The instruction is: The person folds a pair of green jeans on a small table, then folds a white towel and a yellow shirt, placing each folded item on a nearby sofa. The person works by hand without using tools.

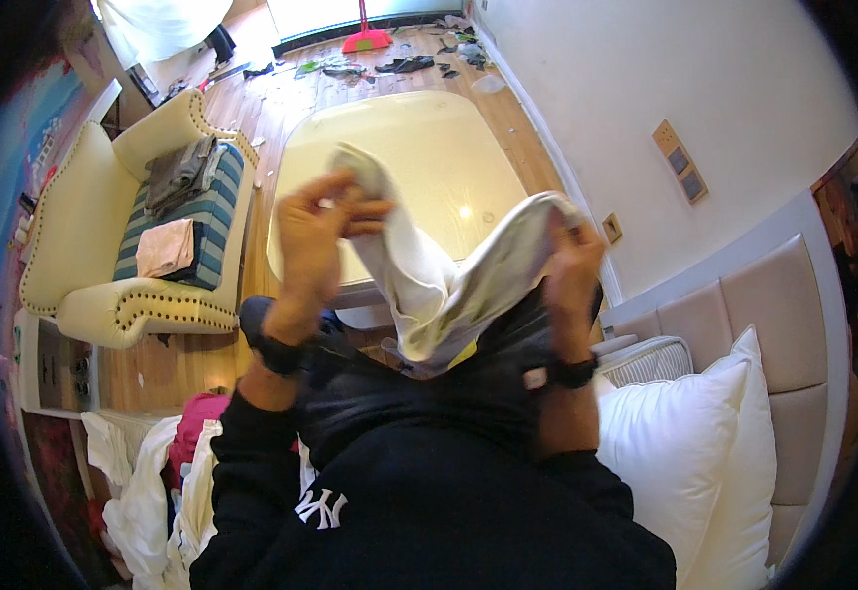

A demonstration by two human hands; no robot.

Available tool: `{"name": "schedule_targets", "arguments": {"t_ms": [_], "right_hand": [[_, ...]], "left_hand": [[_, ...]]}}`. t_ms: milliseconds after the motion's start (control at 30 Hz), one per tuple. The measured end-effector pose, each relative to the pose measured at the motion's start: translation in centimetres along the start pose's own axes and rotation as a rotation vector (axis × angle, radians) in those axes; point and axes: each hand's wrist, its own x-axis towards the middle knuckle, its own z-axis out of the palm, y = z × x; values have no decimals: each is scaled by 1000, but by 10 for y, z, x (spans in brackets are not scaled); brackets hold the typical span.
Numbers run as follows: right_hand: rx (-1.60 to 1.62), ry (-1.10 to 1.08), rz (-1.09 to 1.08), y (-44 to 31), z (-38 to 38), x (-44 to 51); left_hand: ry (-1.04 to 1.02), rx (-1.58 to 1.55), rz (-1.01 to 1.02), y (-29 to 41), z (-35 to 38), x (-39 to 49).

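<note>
A white cloth garment (429, 287) hangs in a V between my two hands, over my lap and the near edge of a cream table (414, 140). My left hand (318, 236) pinches one upper end of it. The opposite end is gripped by my right hand (576, 265). Both hands are slightly blurred. The fabric has greyish patches and sags lowest above my dark trousers, where a bit of yellow shows behind it. What kind of garment it is, I cannot tell.
At left stands a cream studded armchair (75, 243) with folded grey clothes (182, 177) and a folded pink cloth (165, 248). Loose clothes (141, 501) lie lower left, white pillows (672, 442) lower right. A red dustpan (367, 41) and scattered litter (405, 65) are on the far floor.
</note>
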Motion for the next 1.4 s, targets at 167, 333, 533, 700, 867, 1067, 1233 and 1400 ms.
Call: {"name": "schedule_targets", "arguments": {"t_ms": [167, 333, 533, 700, 867, 1067, 1233, 1400], "right_hand": [[-56, 243, -79, 9, -100, 98], [-307, 349, -58, 43, -157, 174], [-662, 340, -205, 57, -142, 196], [-942, 286, -180, 37, -136, 198], [-367, 368, -276, 22, -139, 205], [-436, 247, 12, 11, -110, 213], [-147, 284, -11, 6, -89, 223], [-78, 264, -19, 11, -52, 278]], "left_hand": [[270, 199, 230, 51, -122, 20], [446, 213, 302, 89, -203, 17], [560, 619, 376, 92, -235, 47], [749, 1485, 499, 101, -248, 42], [829, 1692, 829, 121, -255, 38], [799, 1227, 613, 122, -251, 73], [832, 1143, 698, 131, -254, 88], [944, 1262, 588, 140, -256, 155]]}}
